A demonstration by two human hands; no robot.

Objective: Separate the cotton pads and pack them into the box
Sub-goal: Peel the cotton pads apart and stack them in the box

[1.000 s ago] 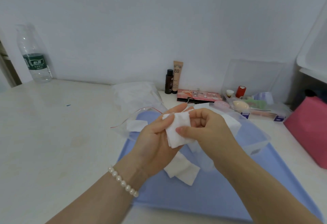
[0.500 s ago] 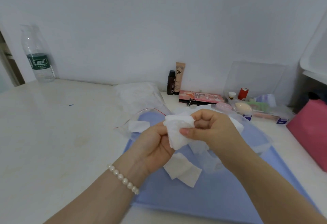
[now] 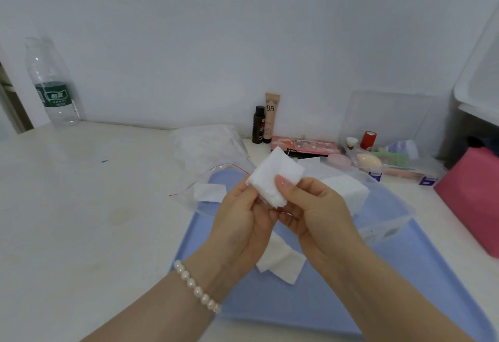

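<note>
Cotton pad stack (image 3: 274,179) held above blue tray (image 3: 337,301), pinched between both hands. Left hand (image 3: 240,222) grips lower left corner; right hand (image 3: 310,206) thumb pinches front face. Step in hand, likely: peeling one pad from stack. Next move calls for light shear at edge, then drop into clear box (image 3: 378,206) just right of hands. Loose pads (image 3: 280,260) on tray partly hidden under wrists; layer count in stack unreadable; box contents hard to make out behind right hand.
</note>
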